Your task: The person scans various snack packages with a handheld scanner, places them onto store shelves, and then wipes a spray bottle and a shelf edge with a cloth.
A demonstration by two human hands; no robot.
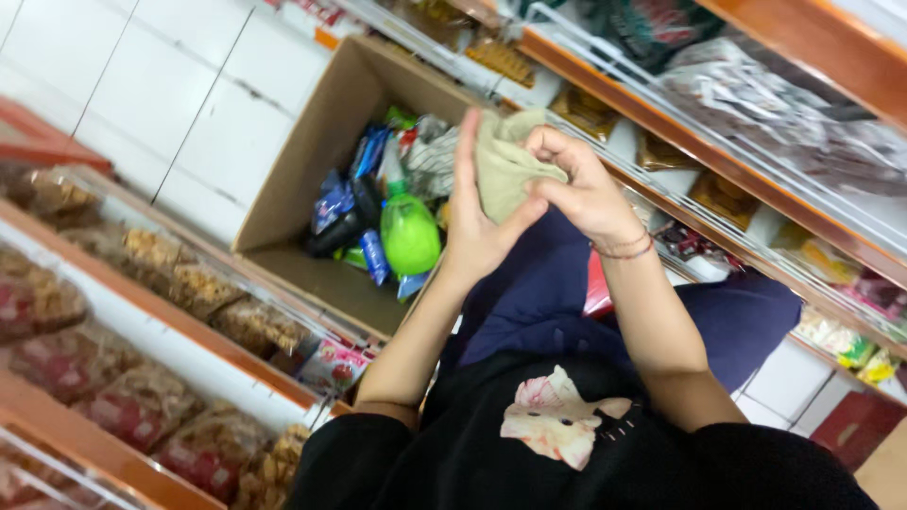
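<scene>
Both my hands are raised in front of me around a pale olive cloth (pixel 503 168). My left hand (pixel 475 227) presses its open palm and straight fingers against the cloth's left side, thumb underneath. My right hand (pixel 578 187) pinches the cloth's top and right edge with curled fingers; a thin red bracelet circles that wrist. Beneath the hands stands an open cardboard box (pixel 312 151) holding a green plastic bottle (pixel 409 231), blue packets (pixel 373 255) and other wrapped goods.
Wooden shelves with bagged snacks (pixel 161 283) run along the left. More shelves with wire rails and packets (pixel 756 104) run along the right. White floor tiles (pixel 161 85) lie beyond the box. My dark top and blue trousers fill the lower middle.
</scene>
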